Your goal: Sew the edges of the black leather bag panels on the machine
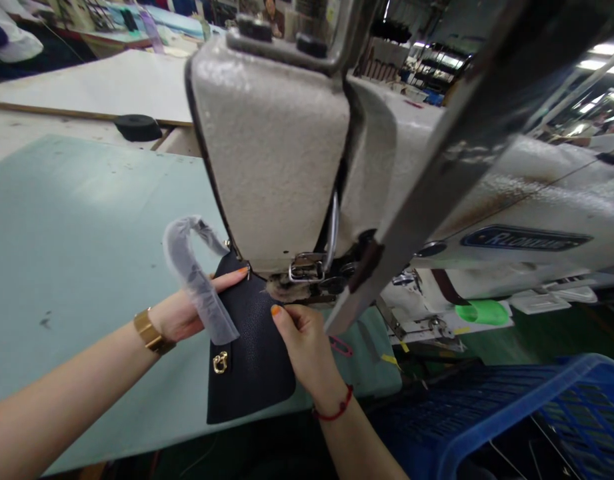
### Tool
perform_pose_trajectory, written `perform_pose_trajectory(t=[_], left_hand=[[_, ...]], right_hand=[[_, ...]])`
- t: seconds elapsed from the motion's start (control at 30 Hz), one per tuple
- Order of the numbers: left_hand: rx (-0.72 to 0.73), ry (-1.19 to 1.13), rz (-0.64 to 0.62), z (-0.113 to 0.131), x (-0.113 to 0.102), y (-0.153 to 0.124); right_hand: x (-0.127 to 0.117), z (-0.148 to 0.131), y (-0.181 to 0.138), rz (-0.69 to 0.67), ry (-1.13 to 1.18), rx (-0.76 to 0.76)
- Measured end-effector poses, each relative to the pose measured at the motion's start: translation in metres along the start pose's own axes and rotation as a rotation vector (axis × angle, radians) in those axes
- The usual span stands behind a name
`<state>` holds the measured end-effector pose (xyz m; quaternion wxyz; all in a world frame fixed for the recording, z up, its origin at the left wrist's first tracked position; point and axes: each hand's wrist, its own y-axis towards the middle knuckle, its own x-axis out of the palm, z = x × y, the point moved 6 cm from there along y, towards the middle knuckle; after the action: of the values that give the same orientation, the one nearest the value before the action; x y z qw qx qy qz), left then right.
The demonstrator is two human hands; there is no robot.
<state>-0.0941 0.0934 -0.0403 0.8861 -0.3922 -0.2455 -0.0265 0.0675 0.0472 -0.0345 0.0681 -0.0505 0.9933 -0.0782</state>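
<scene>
A black leather bag piece (254, 363) lies under the head of a sewing machine (271, 160), its upper edge by the needle area. It carries a gold clasp (220, 362) and a handle wrapped in clear plastic (201, 303) that arches over my left wrist side. My left hand (187, 313) reaches beneath this handle, its thumb along the bag's top near a small zipper pull (249, 269); its other fingers are partly hidden. On the right edge my right hand (304, 340) pinches the bag, thumb on top and fingers curled. The needle itself is hidden.
A pale green work surface (87, 267) spreads to the left. A slanted metal bar (417, 193) crosses before the machine. Pink-handled snips (341, 345) lie right of my right hand. A blue plastic crate (457, 433) stands lower right. A black round object (137, 127) sits farther back.
</scene>
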Motion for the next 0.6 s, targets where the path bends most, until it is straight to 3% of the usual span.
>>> perform_pose_trajectory(t=[0.27, 0.6], left_hand=[[0.054, 0.050, 0.018, 0.0037, 0.0024, -0.0013], [0.123, 0.062, -0.114, 0.0025, 0.0080, -0.0046]], right_hand=[[-0.0007, -0.0032, -0.0006, -0.016, -0.013, 0.021], [-0.0082, -0.0094, -0.0083, -0.013, -0.221, -0.017]])
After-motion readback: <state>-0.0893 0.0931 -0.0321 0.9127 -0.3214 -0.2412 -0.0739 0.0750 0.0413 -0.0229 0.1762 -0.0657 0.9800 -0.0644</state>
